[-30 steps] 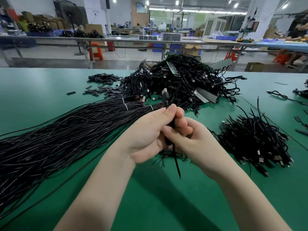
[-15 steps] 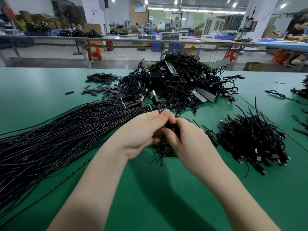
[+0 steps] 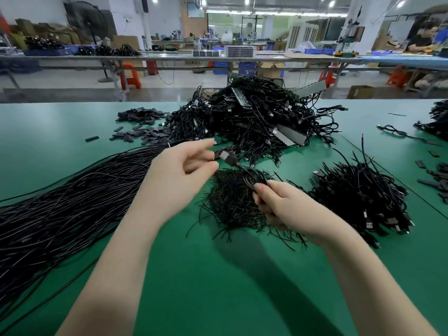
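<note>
Far to the left of the small pile of wire bits (image 3: 232, 202): a thick bunch of long black cables (image 3: 72, 202), flat on the green table (image 3: 194, 287). Behind the pile and to the left: a scatter of flat dark pieces (image 3: 143, 132).

Just left of the pile, lifted above it: the left hand (image 3: 177, 175), fingers loose and spread, holding nothing, thumb and first finger pointing at the plug (image 3: 226, 157).

Right over the pile: one black cable (image 3: 247, 174), plug end up and tilted left, close to the left fingertips but apart from them.

At the right edge of the pile: the right hand (image 3: 278, 202), fingers curled tight round the looped part of that cable.

Behind the pile: a big tangled heap (image 3: 254, 120). To the right of the pile: a smaller heap of cables (image 3: 358, 197) with plugs.

Probably halfway through handling one cable, with the plug end about to be taken. Next: pinch the plug gently with the left thumb and finger, and keep the right grip firm so nothing slips. After that, maybe over to the heap on the right, but hard to be sure.
</note>
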The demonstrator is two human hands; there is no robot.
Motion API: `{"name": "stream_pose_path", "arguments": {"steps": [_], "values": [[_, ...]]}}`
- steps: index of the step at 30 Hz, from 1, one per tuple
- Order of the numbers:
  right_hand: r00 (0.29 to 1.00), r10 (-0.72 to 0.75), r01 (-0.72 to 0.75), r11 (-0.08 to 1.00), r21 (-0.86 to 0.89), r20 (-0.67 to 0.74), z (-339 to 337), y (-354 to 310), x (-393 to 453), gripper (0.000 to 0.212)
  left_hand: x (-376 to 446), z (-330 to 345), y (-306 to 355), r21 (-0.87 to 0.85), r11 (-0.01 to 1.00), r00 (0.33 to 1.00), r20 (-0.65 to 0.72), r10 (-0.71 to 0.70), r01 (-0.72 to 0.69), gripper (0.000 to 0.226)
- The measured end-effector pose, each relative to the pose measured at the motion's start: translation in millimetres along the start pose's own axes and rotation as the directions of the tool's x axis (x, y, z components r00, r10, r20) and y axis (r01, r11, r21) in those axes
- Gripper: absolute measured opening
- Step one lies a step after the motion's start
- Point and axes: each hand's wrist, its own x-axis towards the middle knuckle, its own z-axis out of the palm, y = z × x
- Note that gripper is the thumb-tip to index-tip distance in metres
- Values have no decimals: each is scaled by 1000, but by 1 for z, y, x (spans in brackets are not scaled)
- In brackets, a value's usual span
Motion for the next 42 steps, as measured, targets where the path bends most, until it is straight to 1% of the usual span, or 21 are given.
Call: {"name": "stream_pose_path", "arguments": {"steps": [1,2,3,4,6,9,12,16,18,20,21,22,23,24,26,28,30,32,34,36,42], "values": [[994,20,-30,994,100,104,-3,1,-2,33,-2,0,2,250,950,982,22,185,-185,51],[985,20,-44,990,137,173,-4,1,-3,32,-3,3,7,410,841,935,122,333,-353,57],[975,14,-45,990,137,220,-3,1,-4,32,-5,9,10,490,732,881,253,401,-474,63],[965,13,-46,991,122,262,-3,1,-5,32,-7,16,14,526,655,839,370,399,-543,65],[941,26,-47,997,56,336,-3,2,-7,32,-11,32,16,576,598,819,500,281,-557,57],[923,80,-28,989,-142,376,-5,8,-8,32,-13,47,14,665,528,828,542,146,-528,34],[908,149,-34,958,-286,392,-3,14,-5,32,-15,60,8,694,527,828,560,34,-491,21],[893,237,-75,916,-393,382,-2,22,2,32,-19,72,-5,697,558,817,574,-58,-450,22],[940,195,-53,894,-445,280,-5,25,5,30,-16,71,-12,697,588,826,558,-85,-411,22],[998,64,-45,881,-471,24,-13,30,10,37,-10,62,-20,723,599,850,512,-128,-345,23],[990,-14,-54,888,-456,-143,-19,34,12,37,-5,54,-24,735,609,864,479,-153,-299,23],[946,-79,-72,894,-443,-314,-24,40,15,37,0,44,-28,732,635,880,443,-170,-246,22],[885,-119,-112,884,-454,-450,-29,47,17,38,4,32,-31,703,688,899,403,-173,-183,23],[845,-130,-169,857,-488,-520,-32,54,19,38,8,21,-33,635,764,920,357,-160,-114,24],[876,-75,-237,793,-562,-476,-29,65,23,41,12,5,-34,398,917,969,227,-100,2,25],[932,24,-247,769,-589,-360,-14,72,25,45,14,-2,-31,109,991,995,68,-79,71,27],[939,25,-251,734,-631,-344,-1,77,26,42,13,-3,-26,-140,983,990,-51,-131,123,29],[924,-20,-245,738,-629,-383,4,78,27,31,13,-3,-20,-355,923,973,-113,-200,148,30],[920,1,-256,761,-597,-393,5,76,27,22,13,-4,-15,-507,849,956,-145,-256,150,29],[926,26,-261,764,-590,-376,3,75,27,19,14,-5,-11,-564,812,942,-167,-290,150,30],[922,58,-284,773,-567,-383,-6,71,25,25,13,-5,-10,-525,839,933,-213,-291,142,30]]}}
